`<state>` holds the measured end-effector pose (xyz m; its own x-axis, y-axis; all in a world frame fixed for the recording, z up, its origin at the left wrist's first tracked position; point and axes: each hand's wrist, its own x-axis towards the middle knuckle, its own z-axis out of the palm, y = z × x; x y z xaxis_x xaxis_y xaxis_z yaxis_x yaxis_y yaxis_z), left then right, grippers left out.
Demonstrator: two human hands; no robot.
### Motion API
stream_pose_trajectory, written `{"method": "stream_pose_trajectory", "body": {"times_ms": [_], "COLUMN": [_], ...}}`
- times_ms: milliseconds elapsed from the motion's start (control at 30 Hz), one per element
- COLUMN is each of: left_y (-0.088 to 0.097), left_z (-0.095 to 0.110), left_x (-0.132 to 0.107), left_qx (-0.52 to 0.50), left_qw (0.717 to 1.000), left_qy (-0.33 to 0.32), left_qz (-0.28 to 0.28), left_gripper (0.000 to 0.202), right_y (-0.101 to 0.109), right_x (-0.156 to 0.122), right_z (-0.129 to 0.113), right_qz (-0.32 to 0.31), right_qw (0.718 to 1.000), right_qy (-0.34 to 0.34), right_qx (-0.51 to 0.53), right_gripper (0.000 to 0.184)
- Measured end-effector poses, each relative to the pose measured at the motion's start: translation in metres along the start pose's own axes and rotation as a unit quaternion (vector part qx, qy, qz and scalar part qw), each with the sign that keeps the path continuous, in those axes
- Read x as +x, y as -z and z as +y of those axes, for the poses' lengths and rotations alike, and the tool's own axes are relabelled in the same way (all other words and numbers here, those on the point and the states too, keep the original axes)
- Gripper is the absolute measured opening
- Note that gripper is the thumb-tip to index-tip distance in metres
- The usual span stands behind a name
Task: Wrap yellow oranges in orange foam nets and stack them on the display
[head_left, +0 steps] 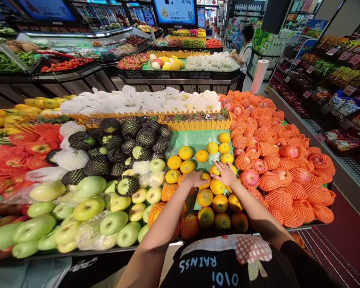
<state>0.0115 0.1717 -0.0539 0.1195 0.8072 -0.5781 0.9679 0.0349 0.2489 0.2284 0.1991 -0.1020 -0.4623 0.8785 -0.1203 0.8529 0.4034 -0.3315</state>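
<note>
Both my arms reach over a fruit display onto a patch of oranges lying on a green mat. My left hand is curled over an orange in the middle of the patch. My right hand lies with fingers spread flat on top of other oranges just to the right. Some oranges at the near edge sit in orange foam nets.
Green apples and fruit in dark foam nets lie to the left. Red apples in orange nets fill the right side. A yellow picket divider runs behind. A person stands at a far stand; shelves line the right aisle.
</note>
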Motion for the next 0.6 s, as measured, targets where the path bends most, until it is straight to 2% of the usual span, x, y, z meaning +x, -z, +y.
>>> {"method": "stream_pose_trajectory", "body": {"times_ms": [100,167,267,300,400,433,533,600], "left_y": [0.005,0.011,0.012,0.009,-0.015,-0.025,-0.045,-0.046], "left_z": [-0.008,-0.017,-0.033,-0.036,-0.037,-0.035,-0.029,-0.032], "left_x": [-0.015,-0.026,-0.041,-0.045,-0.049,-0.05,-0.05,-0.051], "left_qx": [-0.024,-0.038,-0.038,-0.033,-0.01,-0.002,0.019,0.022], "left_qw": [1.0,0.998,0.994,0.995,0.996,0.994,0.984,0.98], "left_qy": [-0.008,-0.04,-0.062,-0.047,0.027,0.048,0.07,0.072], "left_qz": [0.007,0.033,0.076,0.08,0.083,0.096,0.162,0.184], "left_gripper": [0.091,0.074,0.055,0.057,0.093,0.096,0.07,0.064], "right_y": [0.0,-0.007,-0.029,-0.036,-0.05,-0.05,-0.042,-0.031], "right_x": [-0.005,-0.012,-0.025,-0.029,-0.033,-0.033,-0.035,-0.04], "right_z": [-0.018,-0.036,-0.063,-0.069,-0.079,-0.079,-0.076,-0.072], "right_qz": [0.043,0.059,0.023,0.01,-0.011,-0.015,-0.03,-0.025], "right_qw": [0.998,0.994,0.988,0.987,0.989,0.99,0.989,0.988], "right_qy": [0.036,0.092,0.154,0.159,0.146,0.141,0.147,0.152], "right_qx": [0.004,0.015,0.016,0.008,-0.011,-0.011,0.01,0.024], "right_gripper": [0.073,0.071,0.082,0.09,0.106,0.108,0.115,0.111]}}
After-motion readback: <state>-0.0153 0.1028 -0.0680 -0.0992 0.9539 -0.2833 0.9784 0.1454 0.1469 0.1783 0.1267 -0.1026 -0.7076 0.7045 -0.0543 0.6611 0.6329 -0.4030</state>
